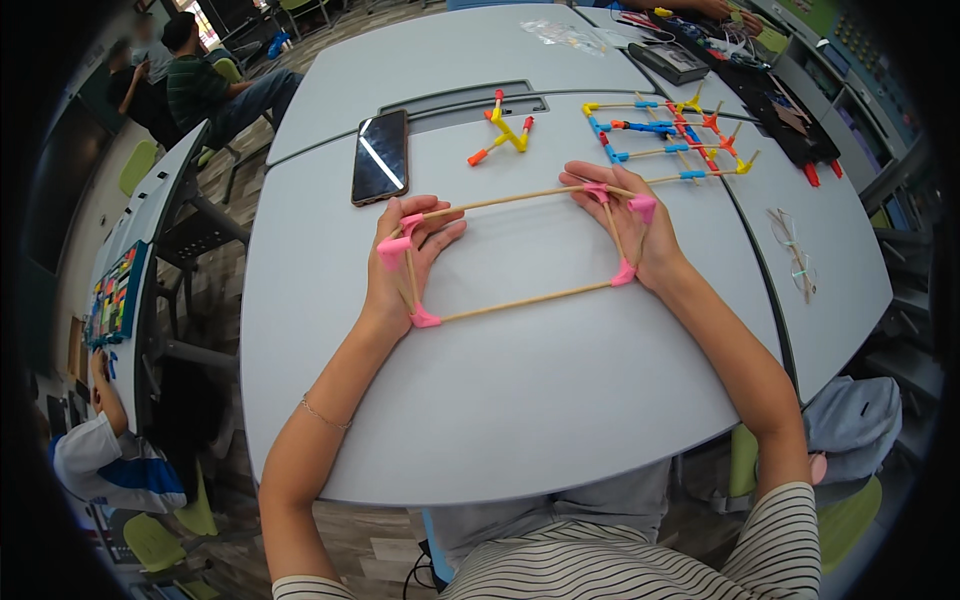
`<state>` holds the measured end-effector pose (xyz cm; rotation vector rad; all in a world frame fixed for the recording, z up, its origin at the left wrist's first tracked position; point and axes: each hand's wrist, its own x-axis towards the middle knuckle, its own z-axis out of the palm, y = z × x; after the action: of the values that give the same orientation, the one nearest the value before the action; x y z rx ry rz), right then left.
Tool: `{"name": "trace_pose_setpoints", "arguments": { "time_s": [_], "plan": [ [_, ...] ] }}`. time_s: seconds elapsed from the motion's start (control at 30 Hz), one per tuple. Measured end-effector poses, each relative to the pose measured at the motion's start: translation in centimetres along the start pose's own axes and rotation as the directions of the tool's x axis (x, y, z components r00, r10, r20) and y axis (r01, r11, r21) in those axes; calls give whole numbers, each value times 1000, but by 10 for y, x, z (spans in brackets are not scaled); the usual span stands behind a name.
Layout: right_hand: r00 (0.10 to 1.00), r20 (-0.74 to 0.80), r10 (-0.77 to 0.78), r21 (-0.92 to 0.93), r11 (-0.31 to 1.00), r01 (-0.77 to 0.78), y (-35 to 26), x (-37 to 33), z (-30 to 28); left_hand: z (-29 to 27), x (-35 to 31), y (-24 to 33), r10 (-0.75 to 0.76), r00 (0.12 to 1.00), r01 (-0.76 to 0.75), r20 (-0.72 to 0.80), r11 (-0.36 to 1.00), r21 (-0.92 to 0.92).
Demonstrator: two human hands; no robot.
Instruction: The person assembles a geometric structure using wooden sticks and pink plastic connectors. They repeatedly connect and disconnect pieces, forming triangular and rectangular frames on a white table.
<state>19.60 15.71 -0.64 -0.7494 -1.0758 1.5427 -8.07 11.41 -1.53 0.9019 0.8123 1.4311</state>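
Observation:
Between my two hands is a box-like frame of thin wooden sticks (530, 302) joined by pink corner connectors (624, 272). My left hand (384, 292) grips its left end, thumb and fingers spread around the corners. At the opposite end, my right hand (657, 248) holds the frame the same way, its fingers behind the upper right corner. The frame is held over the white table, with its long sticks running from one hand to the other. Parts of the end sticks are hidden by connectors and fingers.
Beyond my hands lie a black phone (381, 158), a small yellow-and-red connector piece (510, 137) and a larger colourful stick structure (660, 140). Eyeglasses (795, 256) rest on the right table (830, 320). A dark case (668, 63) and black cloth with parts lie far right. Other people sit at left.

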Motion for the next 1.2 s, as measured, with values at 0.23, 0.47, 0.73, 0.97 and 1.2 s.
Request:
{"name": "trace_pose_setpoints", "arguments": {
  "time_s": [0.23,0.47,0.73,0.97,1.2],
  "plan": [
    [999,-27,21,-77,997,-23,-9,1,-9,-6,-5,6,121,991,-100,-56,954,282],
    [996,-66,-57,-269,962,37,-8,-8,-12,1,-19,16,66,993,-25,-99,930,367],
    [993,-86,-77,-288,956,50,-5,-6,-14,-3,-18,14,112,992,-129,64,850,512],
    [991,-39,-130,-331,937,110,-3,-5,-16,-3,-18,15,86,996,-90,32,854,512],
    [992,-61,-111,-271,958,90,-6,-6,-16,-2,-19,18,65,997,-83,52,851,518]
  ]
}}
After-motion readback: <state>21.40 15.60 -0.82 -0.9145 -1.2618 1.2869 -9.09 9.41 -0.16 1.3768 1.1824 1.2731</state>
